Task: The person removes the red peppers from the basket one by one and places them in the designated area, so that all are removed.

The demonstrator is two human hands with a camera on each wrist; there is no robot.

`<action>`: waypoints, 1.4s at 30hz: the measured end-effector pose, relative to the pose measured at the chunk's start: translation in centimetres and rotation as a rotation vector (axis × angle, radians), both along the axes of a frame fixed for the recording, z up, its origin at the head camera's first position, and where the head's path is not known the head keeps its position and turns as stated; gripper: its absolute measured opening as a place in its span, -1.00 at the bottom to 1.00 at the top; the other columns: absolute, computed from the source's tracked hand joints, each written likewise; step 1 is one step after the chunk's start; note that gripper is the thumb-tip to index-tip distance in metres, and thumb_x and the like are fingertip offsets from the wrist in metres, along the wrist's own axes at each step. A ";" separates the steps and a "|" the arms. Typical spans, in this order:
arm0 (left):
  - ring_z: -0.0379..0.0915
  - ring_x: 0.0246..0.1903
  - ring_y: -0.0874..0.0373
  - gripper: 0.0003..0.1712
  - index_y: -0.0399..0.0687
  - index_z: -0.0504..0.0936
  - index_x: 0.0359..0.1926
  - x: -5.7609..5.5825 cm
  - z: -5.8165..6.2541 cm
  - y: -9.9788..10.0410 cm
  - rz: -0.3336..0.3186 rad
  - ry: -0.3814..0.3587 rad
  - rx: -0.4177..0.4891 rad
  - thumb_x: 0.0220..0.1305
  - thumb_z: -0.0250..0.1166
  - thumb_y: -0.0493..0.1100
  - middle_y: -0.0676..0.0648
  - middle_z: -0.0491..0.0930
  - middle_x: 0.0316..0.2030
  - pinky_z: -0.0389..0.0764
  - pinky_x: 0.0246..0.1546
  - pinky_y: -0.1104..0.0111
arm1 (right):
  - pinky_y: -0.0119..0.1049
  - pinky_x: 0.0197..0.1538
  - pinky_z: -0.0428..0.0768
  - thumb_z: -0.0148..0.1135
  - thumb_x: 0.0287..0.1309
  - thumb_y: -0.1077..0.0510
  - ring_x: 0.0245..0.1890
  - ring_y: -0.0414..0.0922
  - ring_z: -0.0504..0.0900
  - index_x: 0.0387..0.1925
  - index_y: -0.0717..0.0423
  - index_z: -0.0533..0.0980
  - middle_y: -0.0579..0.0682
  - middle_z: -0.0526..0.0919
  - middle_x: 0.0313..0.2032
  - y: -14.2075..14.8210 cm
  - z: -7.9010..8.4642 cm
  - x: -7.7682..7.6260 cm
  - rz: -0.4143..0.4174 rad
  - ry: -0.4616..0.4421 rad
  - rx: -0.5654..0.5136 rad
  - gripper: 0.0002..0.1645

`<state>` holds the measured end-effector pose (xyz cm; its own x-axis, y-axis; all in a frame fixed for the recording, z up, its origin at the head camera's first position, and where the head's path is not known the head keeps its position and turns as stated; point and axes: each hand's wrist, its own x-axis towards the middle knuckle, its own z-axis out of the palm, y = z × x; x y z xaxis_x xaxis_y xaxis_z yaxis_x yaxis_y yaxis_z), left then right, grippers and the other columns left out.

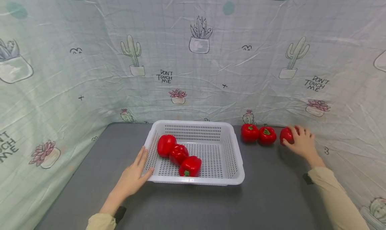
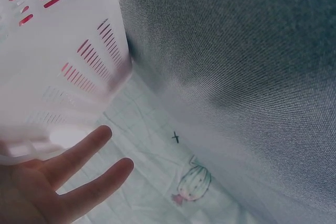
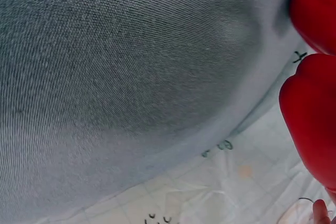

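At the right end of the table, my right hand [image 1: 303, 144] grips a red bell pepper [image 1: 284, 136], thumb in front and fingers over its top and far side. That pepper [image 3: 312, 121] fills the right edge of the right wrist view, where only a fingertip of the hand shows. My left hand [image 1: 131, 177] rests with straight, spread fingers against the left rim of a white plastic basket [image 1: 197, 180]. In the left wrist view, two of its fingers [image 2: 97, 188] extend beside the basket's slotted wall [image 2: 31, 87]. Three red bell peppers [image 1: 190, 166] lie in the basket's left half.
Two more red bell peppers, one beside the basket [image 1: 249, 133] and one to its right [image 1: 267, 136], sit side by side along the table's back edge. A cactus-print cloth [image 1: 211, 99] hangs behind and at both sides of the grey table [image 1: 205, 206].
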<state>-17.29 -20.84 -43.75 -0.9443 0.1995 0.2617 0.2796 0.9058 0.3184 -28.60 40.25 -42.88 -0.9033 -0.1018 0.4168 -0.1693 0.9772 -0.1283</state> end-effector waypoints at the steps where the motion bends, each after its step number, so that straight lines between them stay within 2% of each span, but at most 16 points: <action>1: 0.49 -0.14 -0.16 -0.17 -0.18 0.02 0.34 0.0 0.0 0.0 0.002 0.000 -0.002 0.16 0.08 0.10 -0.19 -0.05 0.36 0.51 -0.21 0.01 | 0.35 -0.16 0.05 0.15 -0.05 0.04 -0.01 0.41 0.10 0.09 0.22 0.19 0.42 0.16 0.04 0.1 -0.2 -0.2 0.001 -0.011 0.000 -0.33; 5: 0.49 -0.14 -0.16 -0.18 -0.19 0.02 0.34 -0.1 0.0 0.1 0.002 0.001 0.000 0.16 0.09 0.08 -0.20 -0.04 0.36 0.50 -0.19 0.01 | 0.41 -0.12 0.02 0.10 0.02 -0.01 0.02 0.42 0.08 0.12 0.20 0.18 0.41 0.14 0.06 0.5 -1.0 -0.8 -0.010 -0.047 0.001 -0.34; 11: 0.49 -0.12 -0.17 -0.18 -0.20 0.03 0.33 0.0 -0.1 0.0 -0.003 0.005 0.001 0.17 0.08 0.10 -0.20 -0.04 0.36 0.50 -0.18 0.00 | 0.40 -0.13 0.01 0.01 0.12 -0.10 0.05 0.42 0.01 0.15 0.17 0.13 0.39 0.09 0.09 0.9 -1.9 -1.4 -0.045 -0.114 -0.013 -0.33; 16: 0.50 -0.13 -0.15 -0.18 -0.20 0.04 0.33 -0.1 0.0 0.0 -0.002 0.010 -0.002 0.16 0.10 0.08 -0.21 -0.04 0.36 0.51 -0.20 0.03 | 0.43 -0.14 0.01 -0.03 0.15 -0.15 0.05 0.42 0.00 0.16 0.12 0.11 0.38 0.07 0.10 0.9 -2.4 -1.8 -0.044 -0.164 -0.006 -0.33; 24: 0.51 -0.15 -0.13 -0.17 -0.18 0.02 0.34 0.1 0.1 0.1 0.006 -0.002 0.004 0.15 0.10 0.07 -0.19 -0.05 0.36 0.52 -0.20 0.04 | 0.40 -0.15 0.06 -0.05 0.17 -0.14 0.06 0.41 0.02 0.18 0.12 0.10 0.37 0.06 0.12 0.6 -2.4 -2.6 -0.035 -0.193 -0.006 -0.34; 33: 0.49 -0.12 -0.16 -0.16 -0.19 0.02 0.34 0.0 0.1 0.2 0.013 -0.011 0.001 0.14 0.12 0.06 -0.20 -0.05 0.36 0.51 -0.17 0.02 | 0.42 -0.10 0.04 -0.04 0.17 -0.09 0.11 0.40 -0.02 0.18 0.12 0.09 0.40 0.02 0.16 0.5 -2.4 -2.7 -0.029 -0.232 -0.007 -0.36; 37: 0.49 -0.12 -0.16 -0.16 -0.20 0.02 0.34 0.0 0.1 0.3 0.015 -0.011 0.003 0.14 0.12 0.06 -0.21 -0.05 0.36 0.52 -0.17 0.02 | 0.43 -0.09 0.05 0.15 0.02 -0.08 0.14 0.39 -0.02 0.19 0.08 0.08 0.42 0.01 0.18 0.5 -2.4 -2.8 -0.018 -0.232 0.017 -0.24; 42: 0.50 -0.14 -0.15 -0.16 -0.19 0.02 0.34 -0.1 0.0 0.2 0.014 -0.012 0.001 0.14 0.12 0.06 -0.20 -0.06 0.36 0.51 -0.17 0.03 | 0.42 -0.12 0.07 0.35 -0.22 0.03 0.13 0.38 0.00 0.20 0.04 0.06 0.43 0.01 0.18 0.8 -2.6 -2.7 0.009 -0.201 0.041 -0.06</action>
<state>-17.39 -20.65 -43.78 -0.9501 0.1856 0.2507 0.2627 0.9094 0.3224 -31.30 41.01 -45.48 -0.9668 -0.1235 0.2239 -0.1532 0.9808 -0.1206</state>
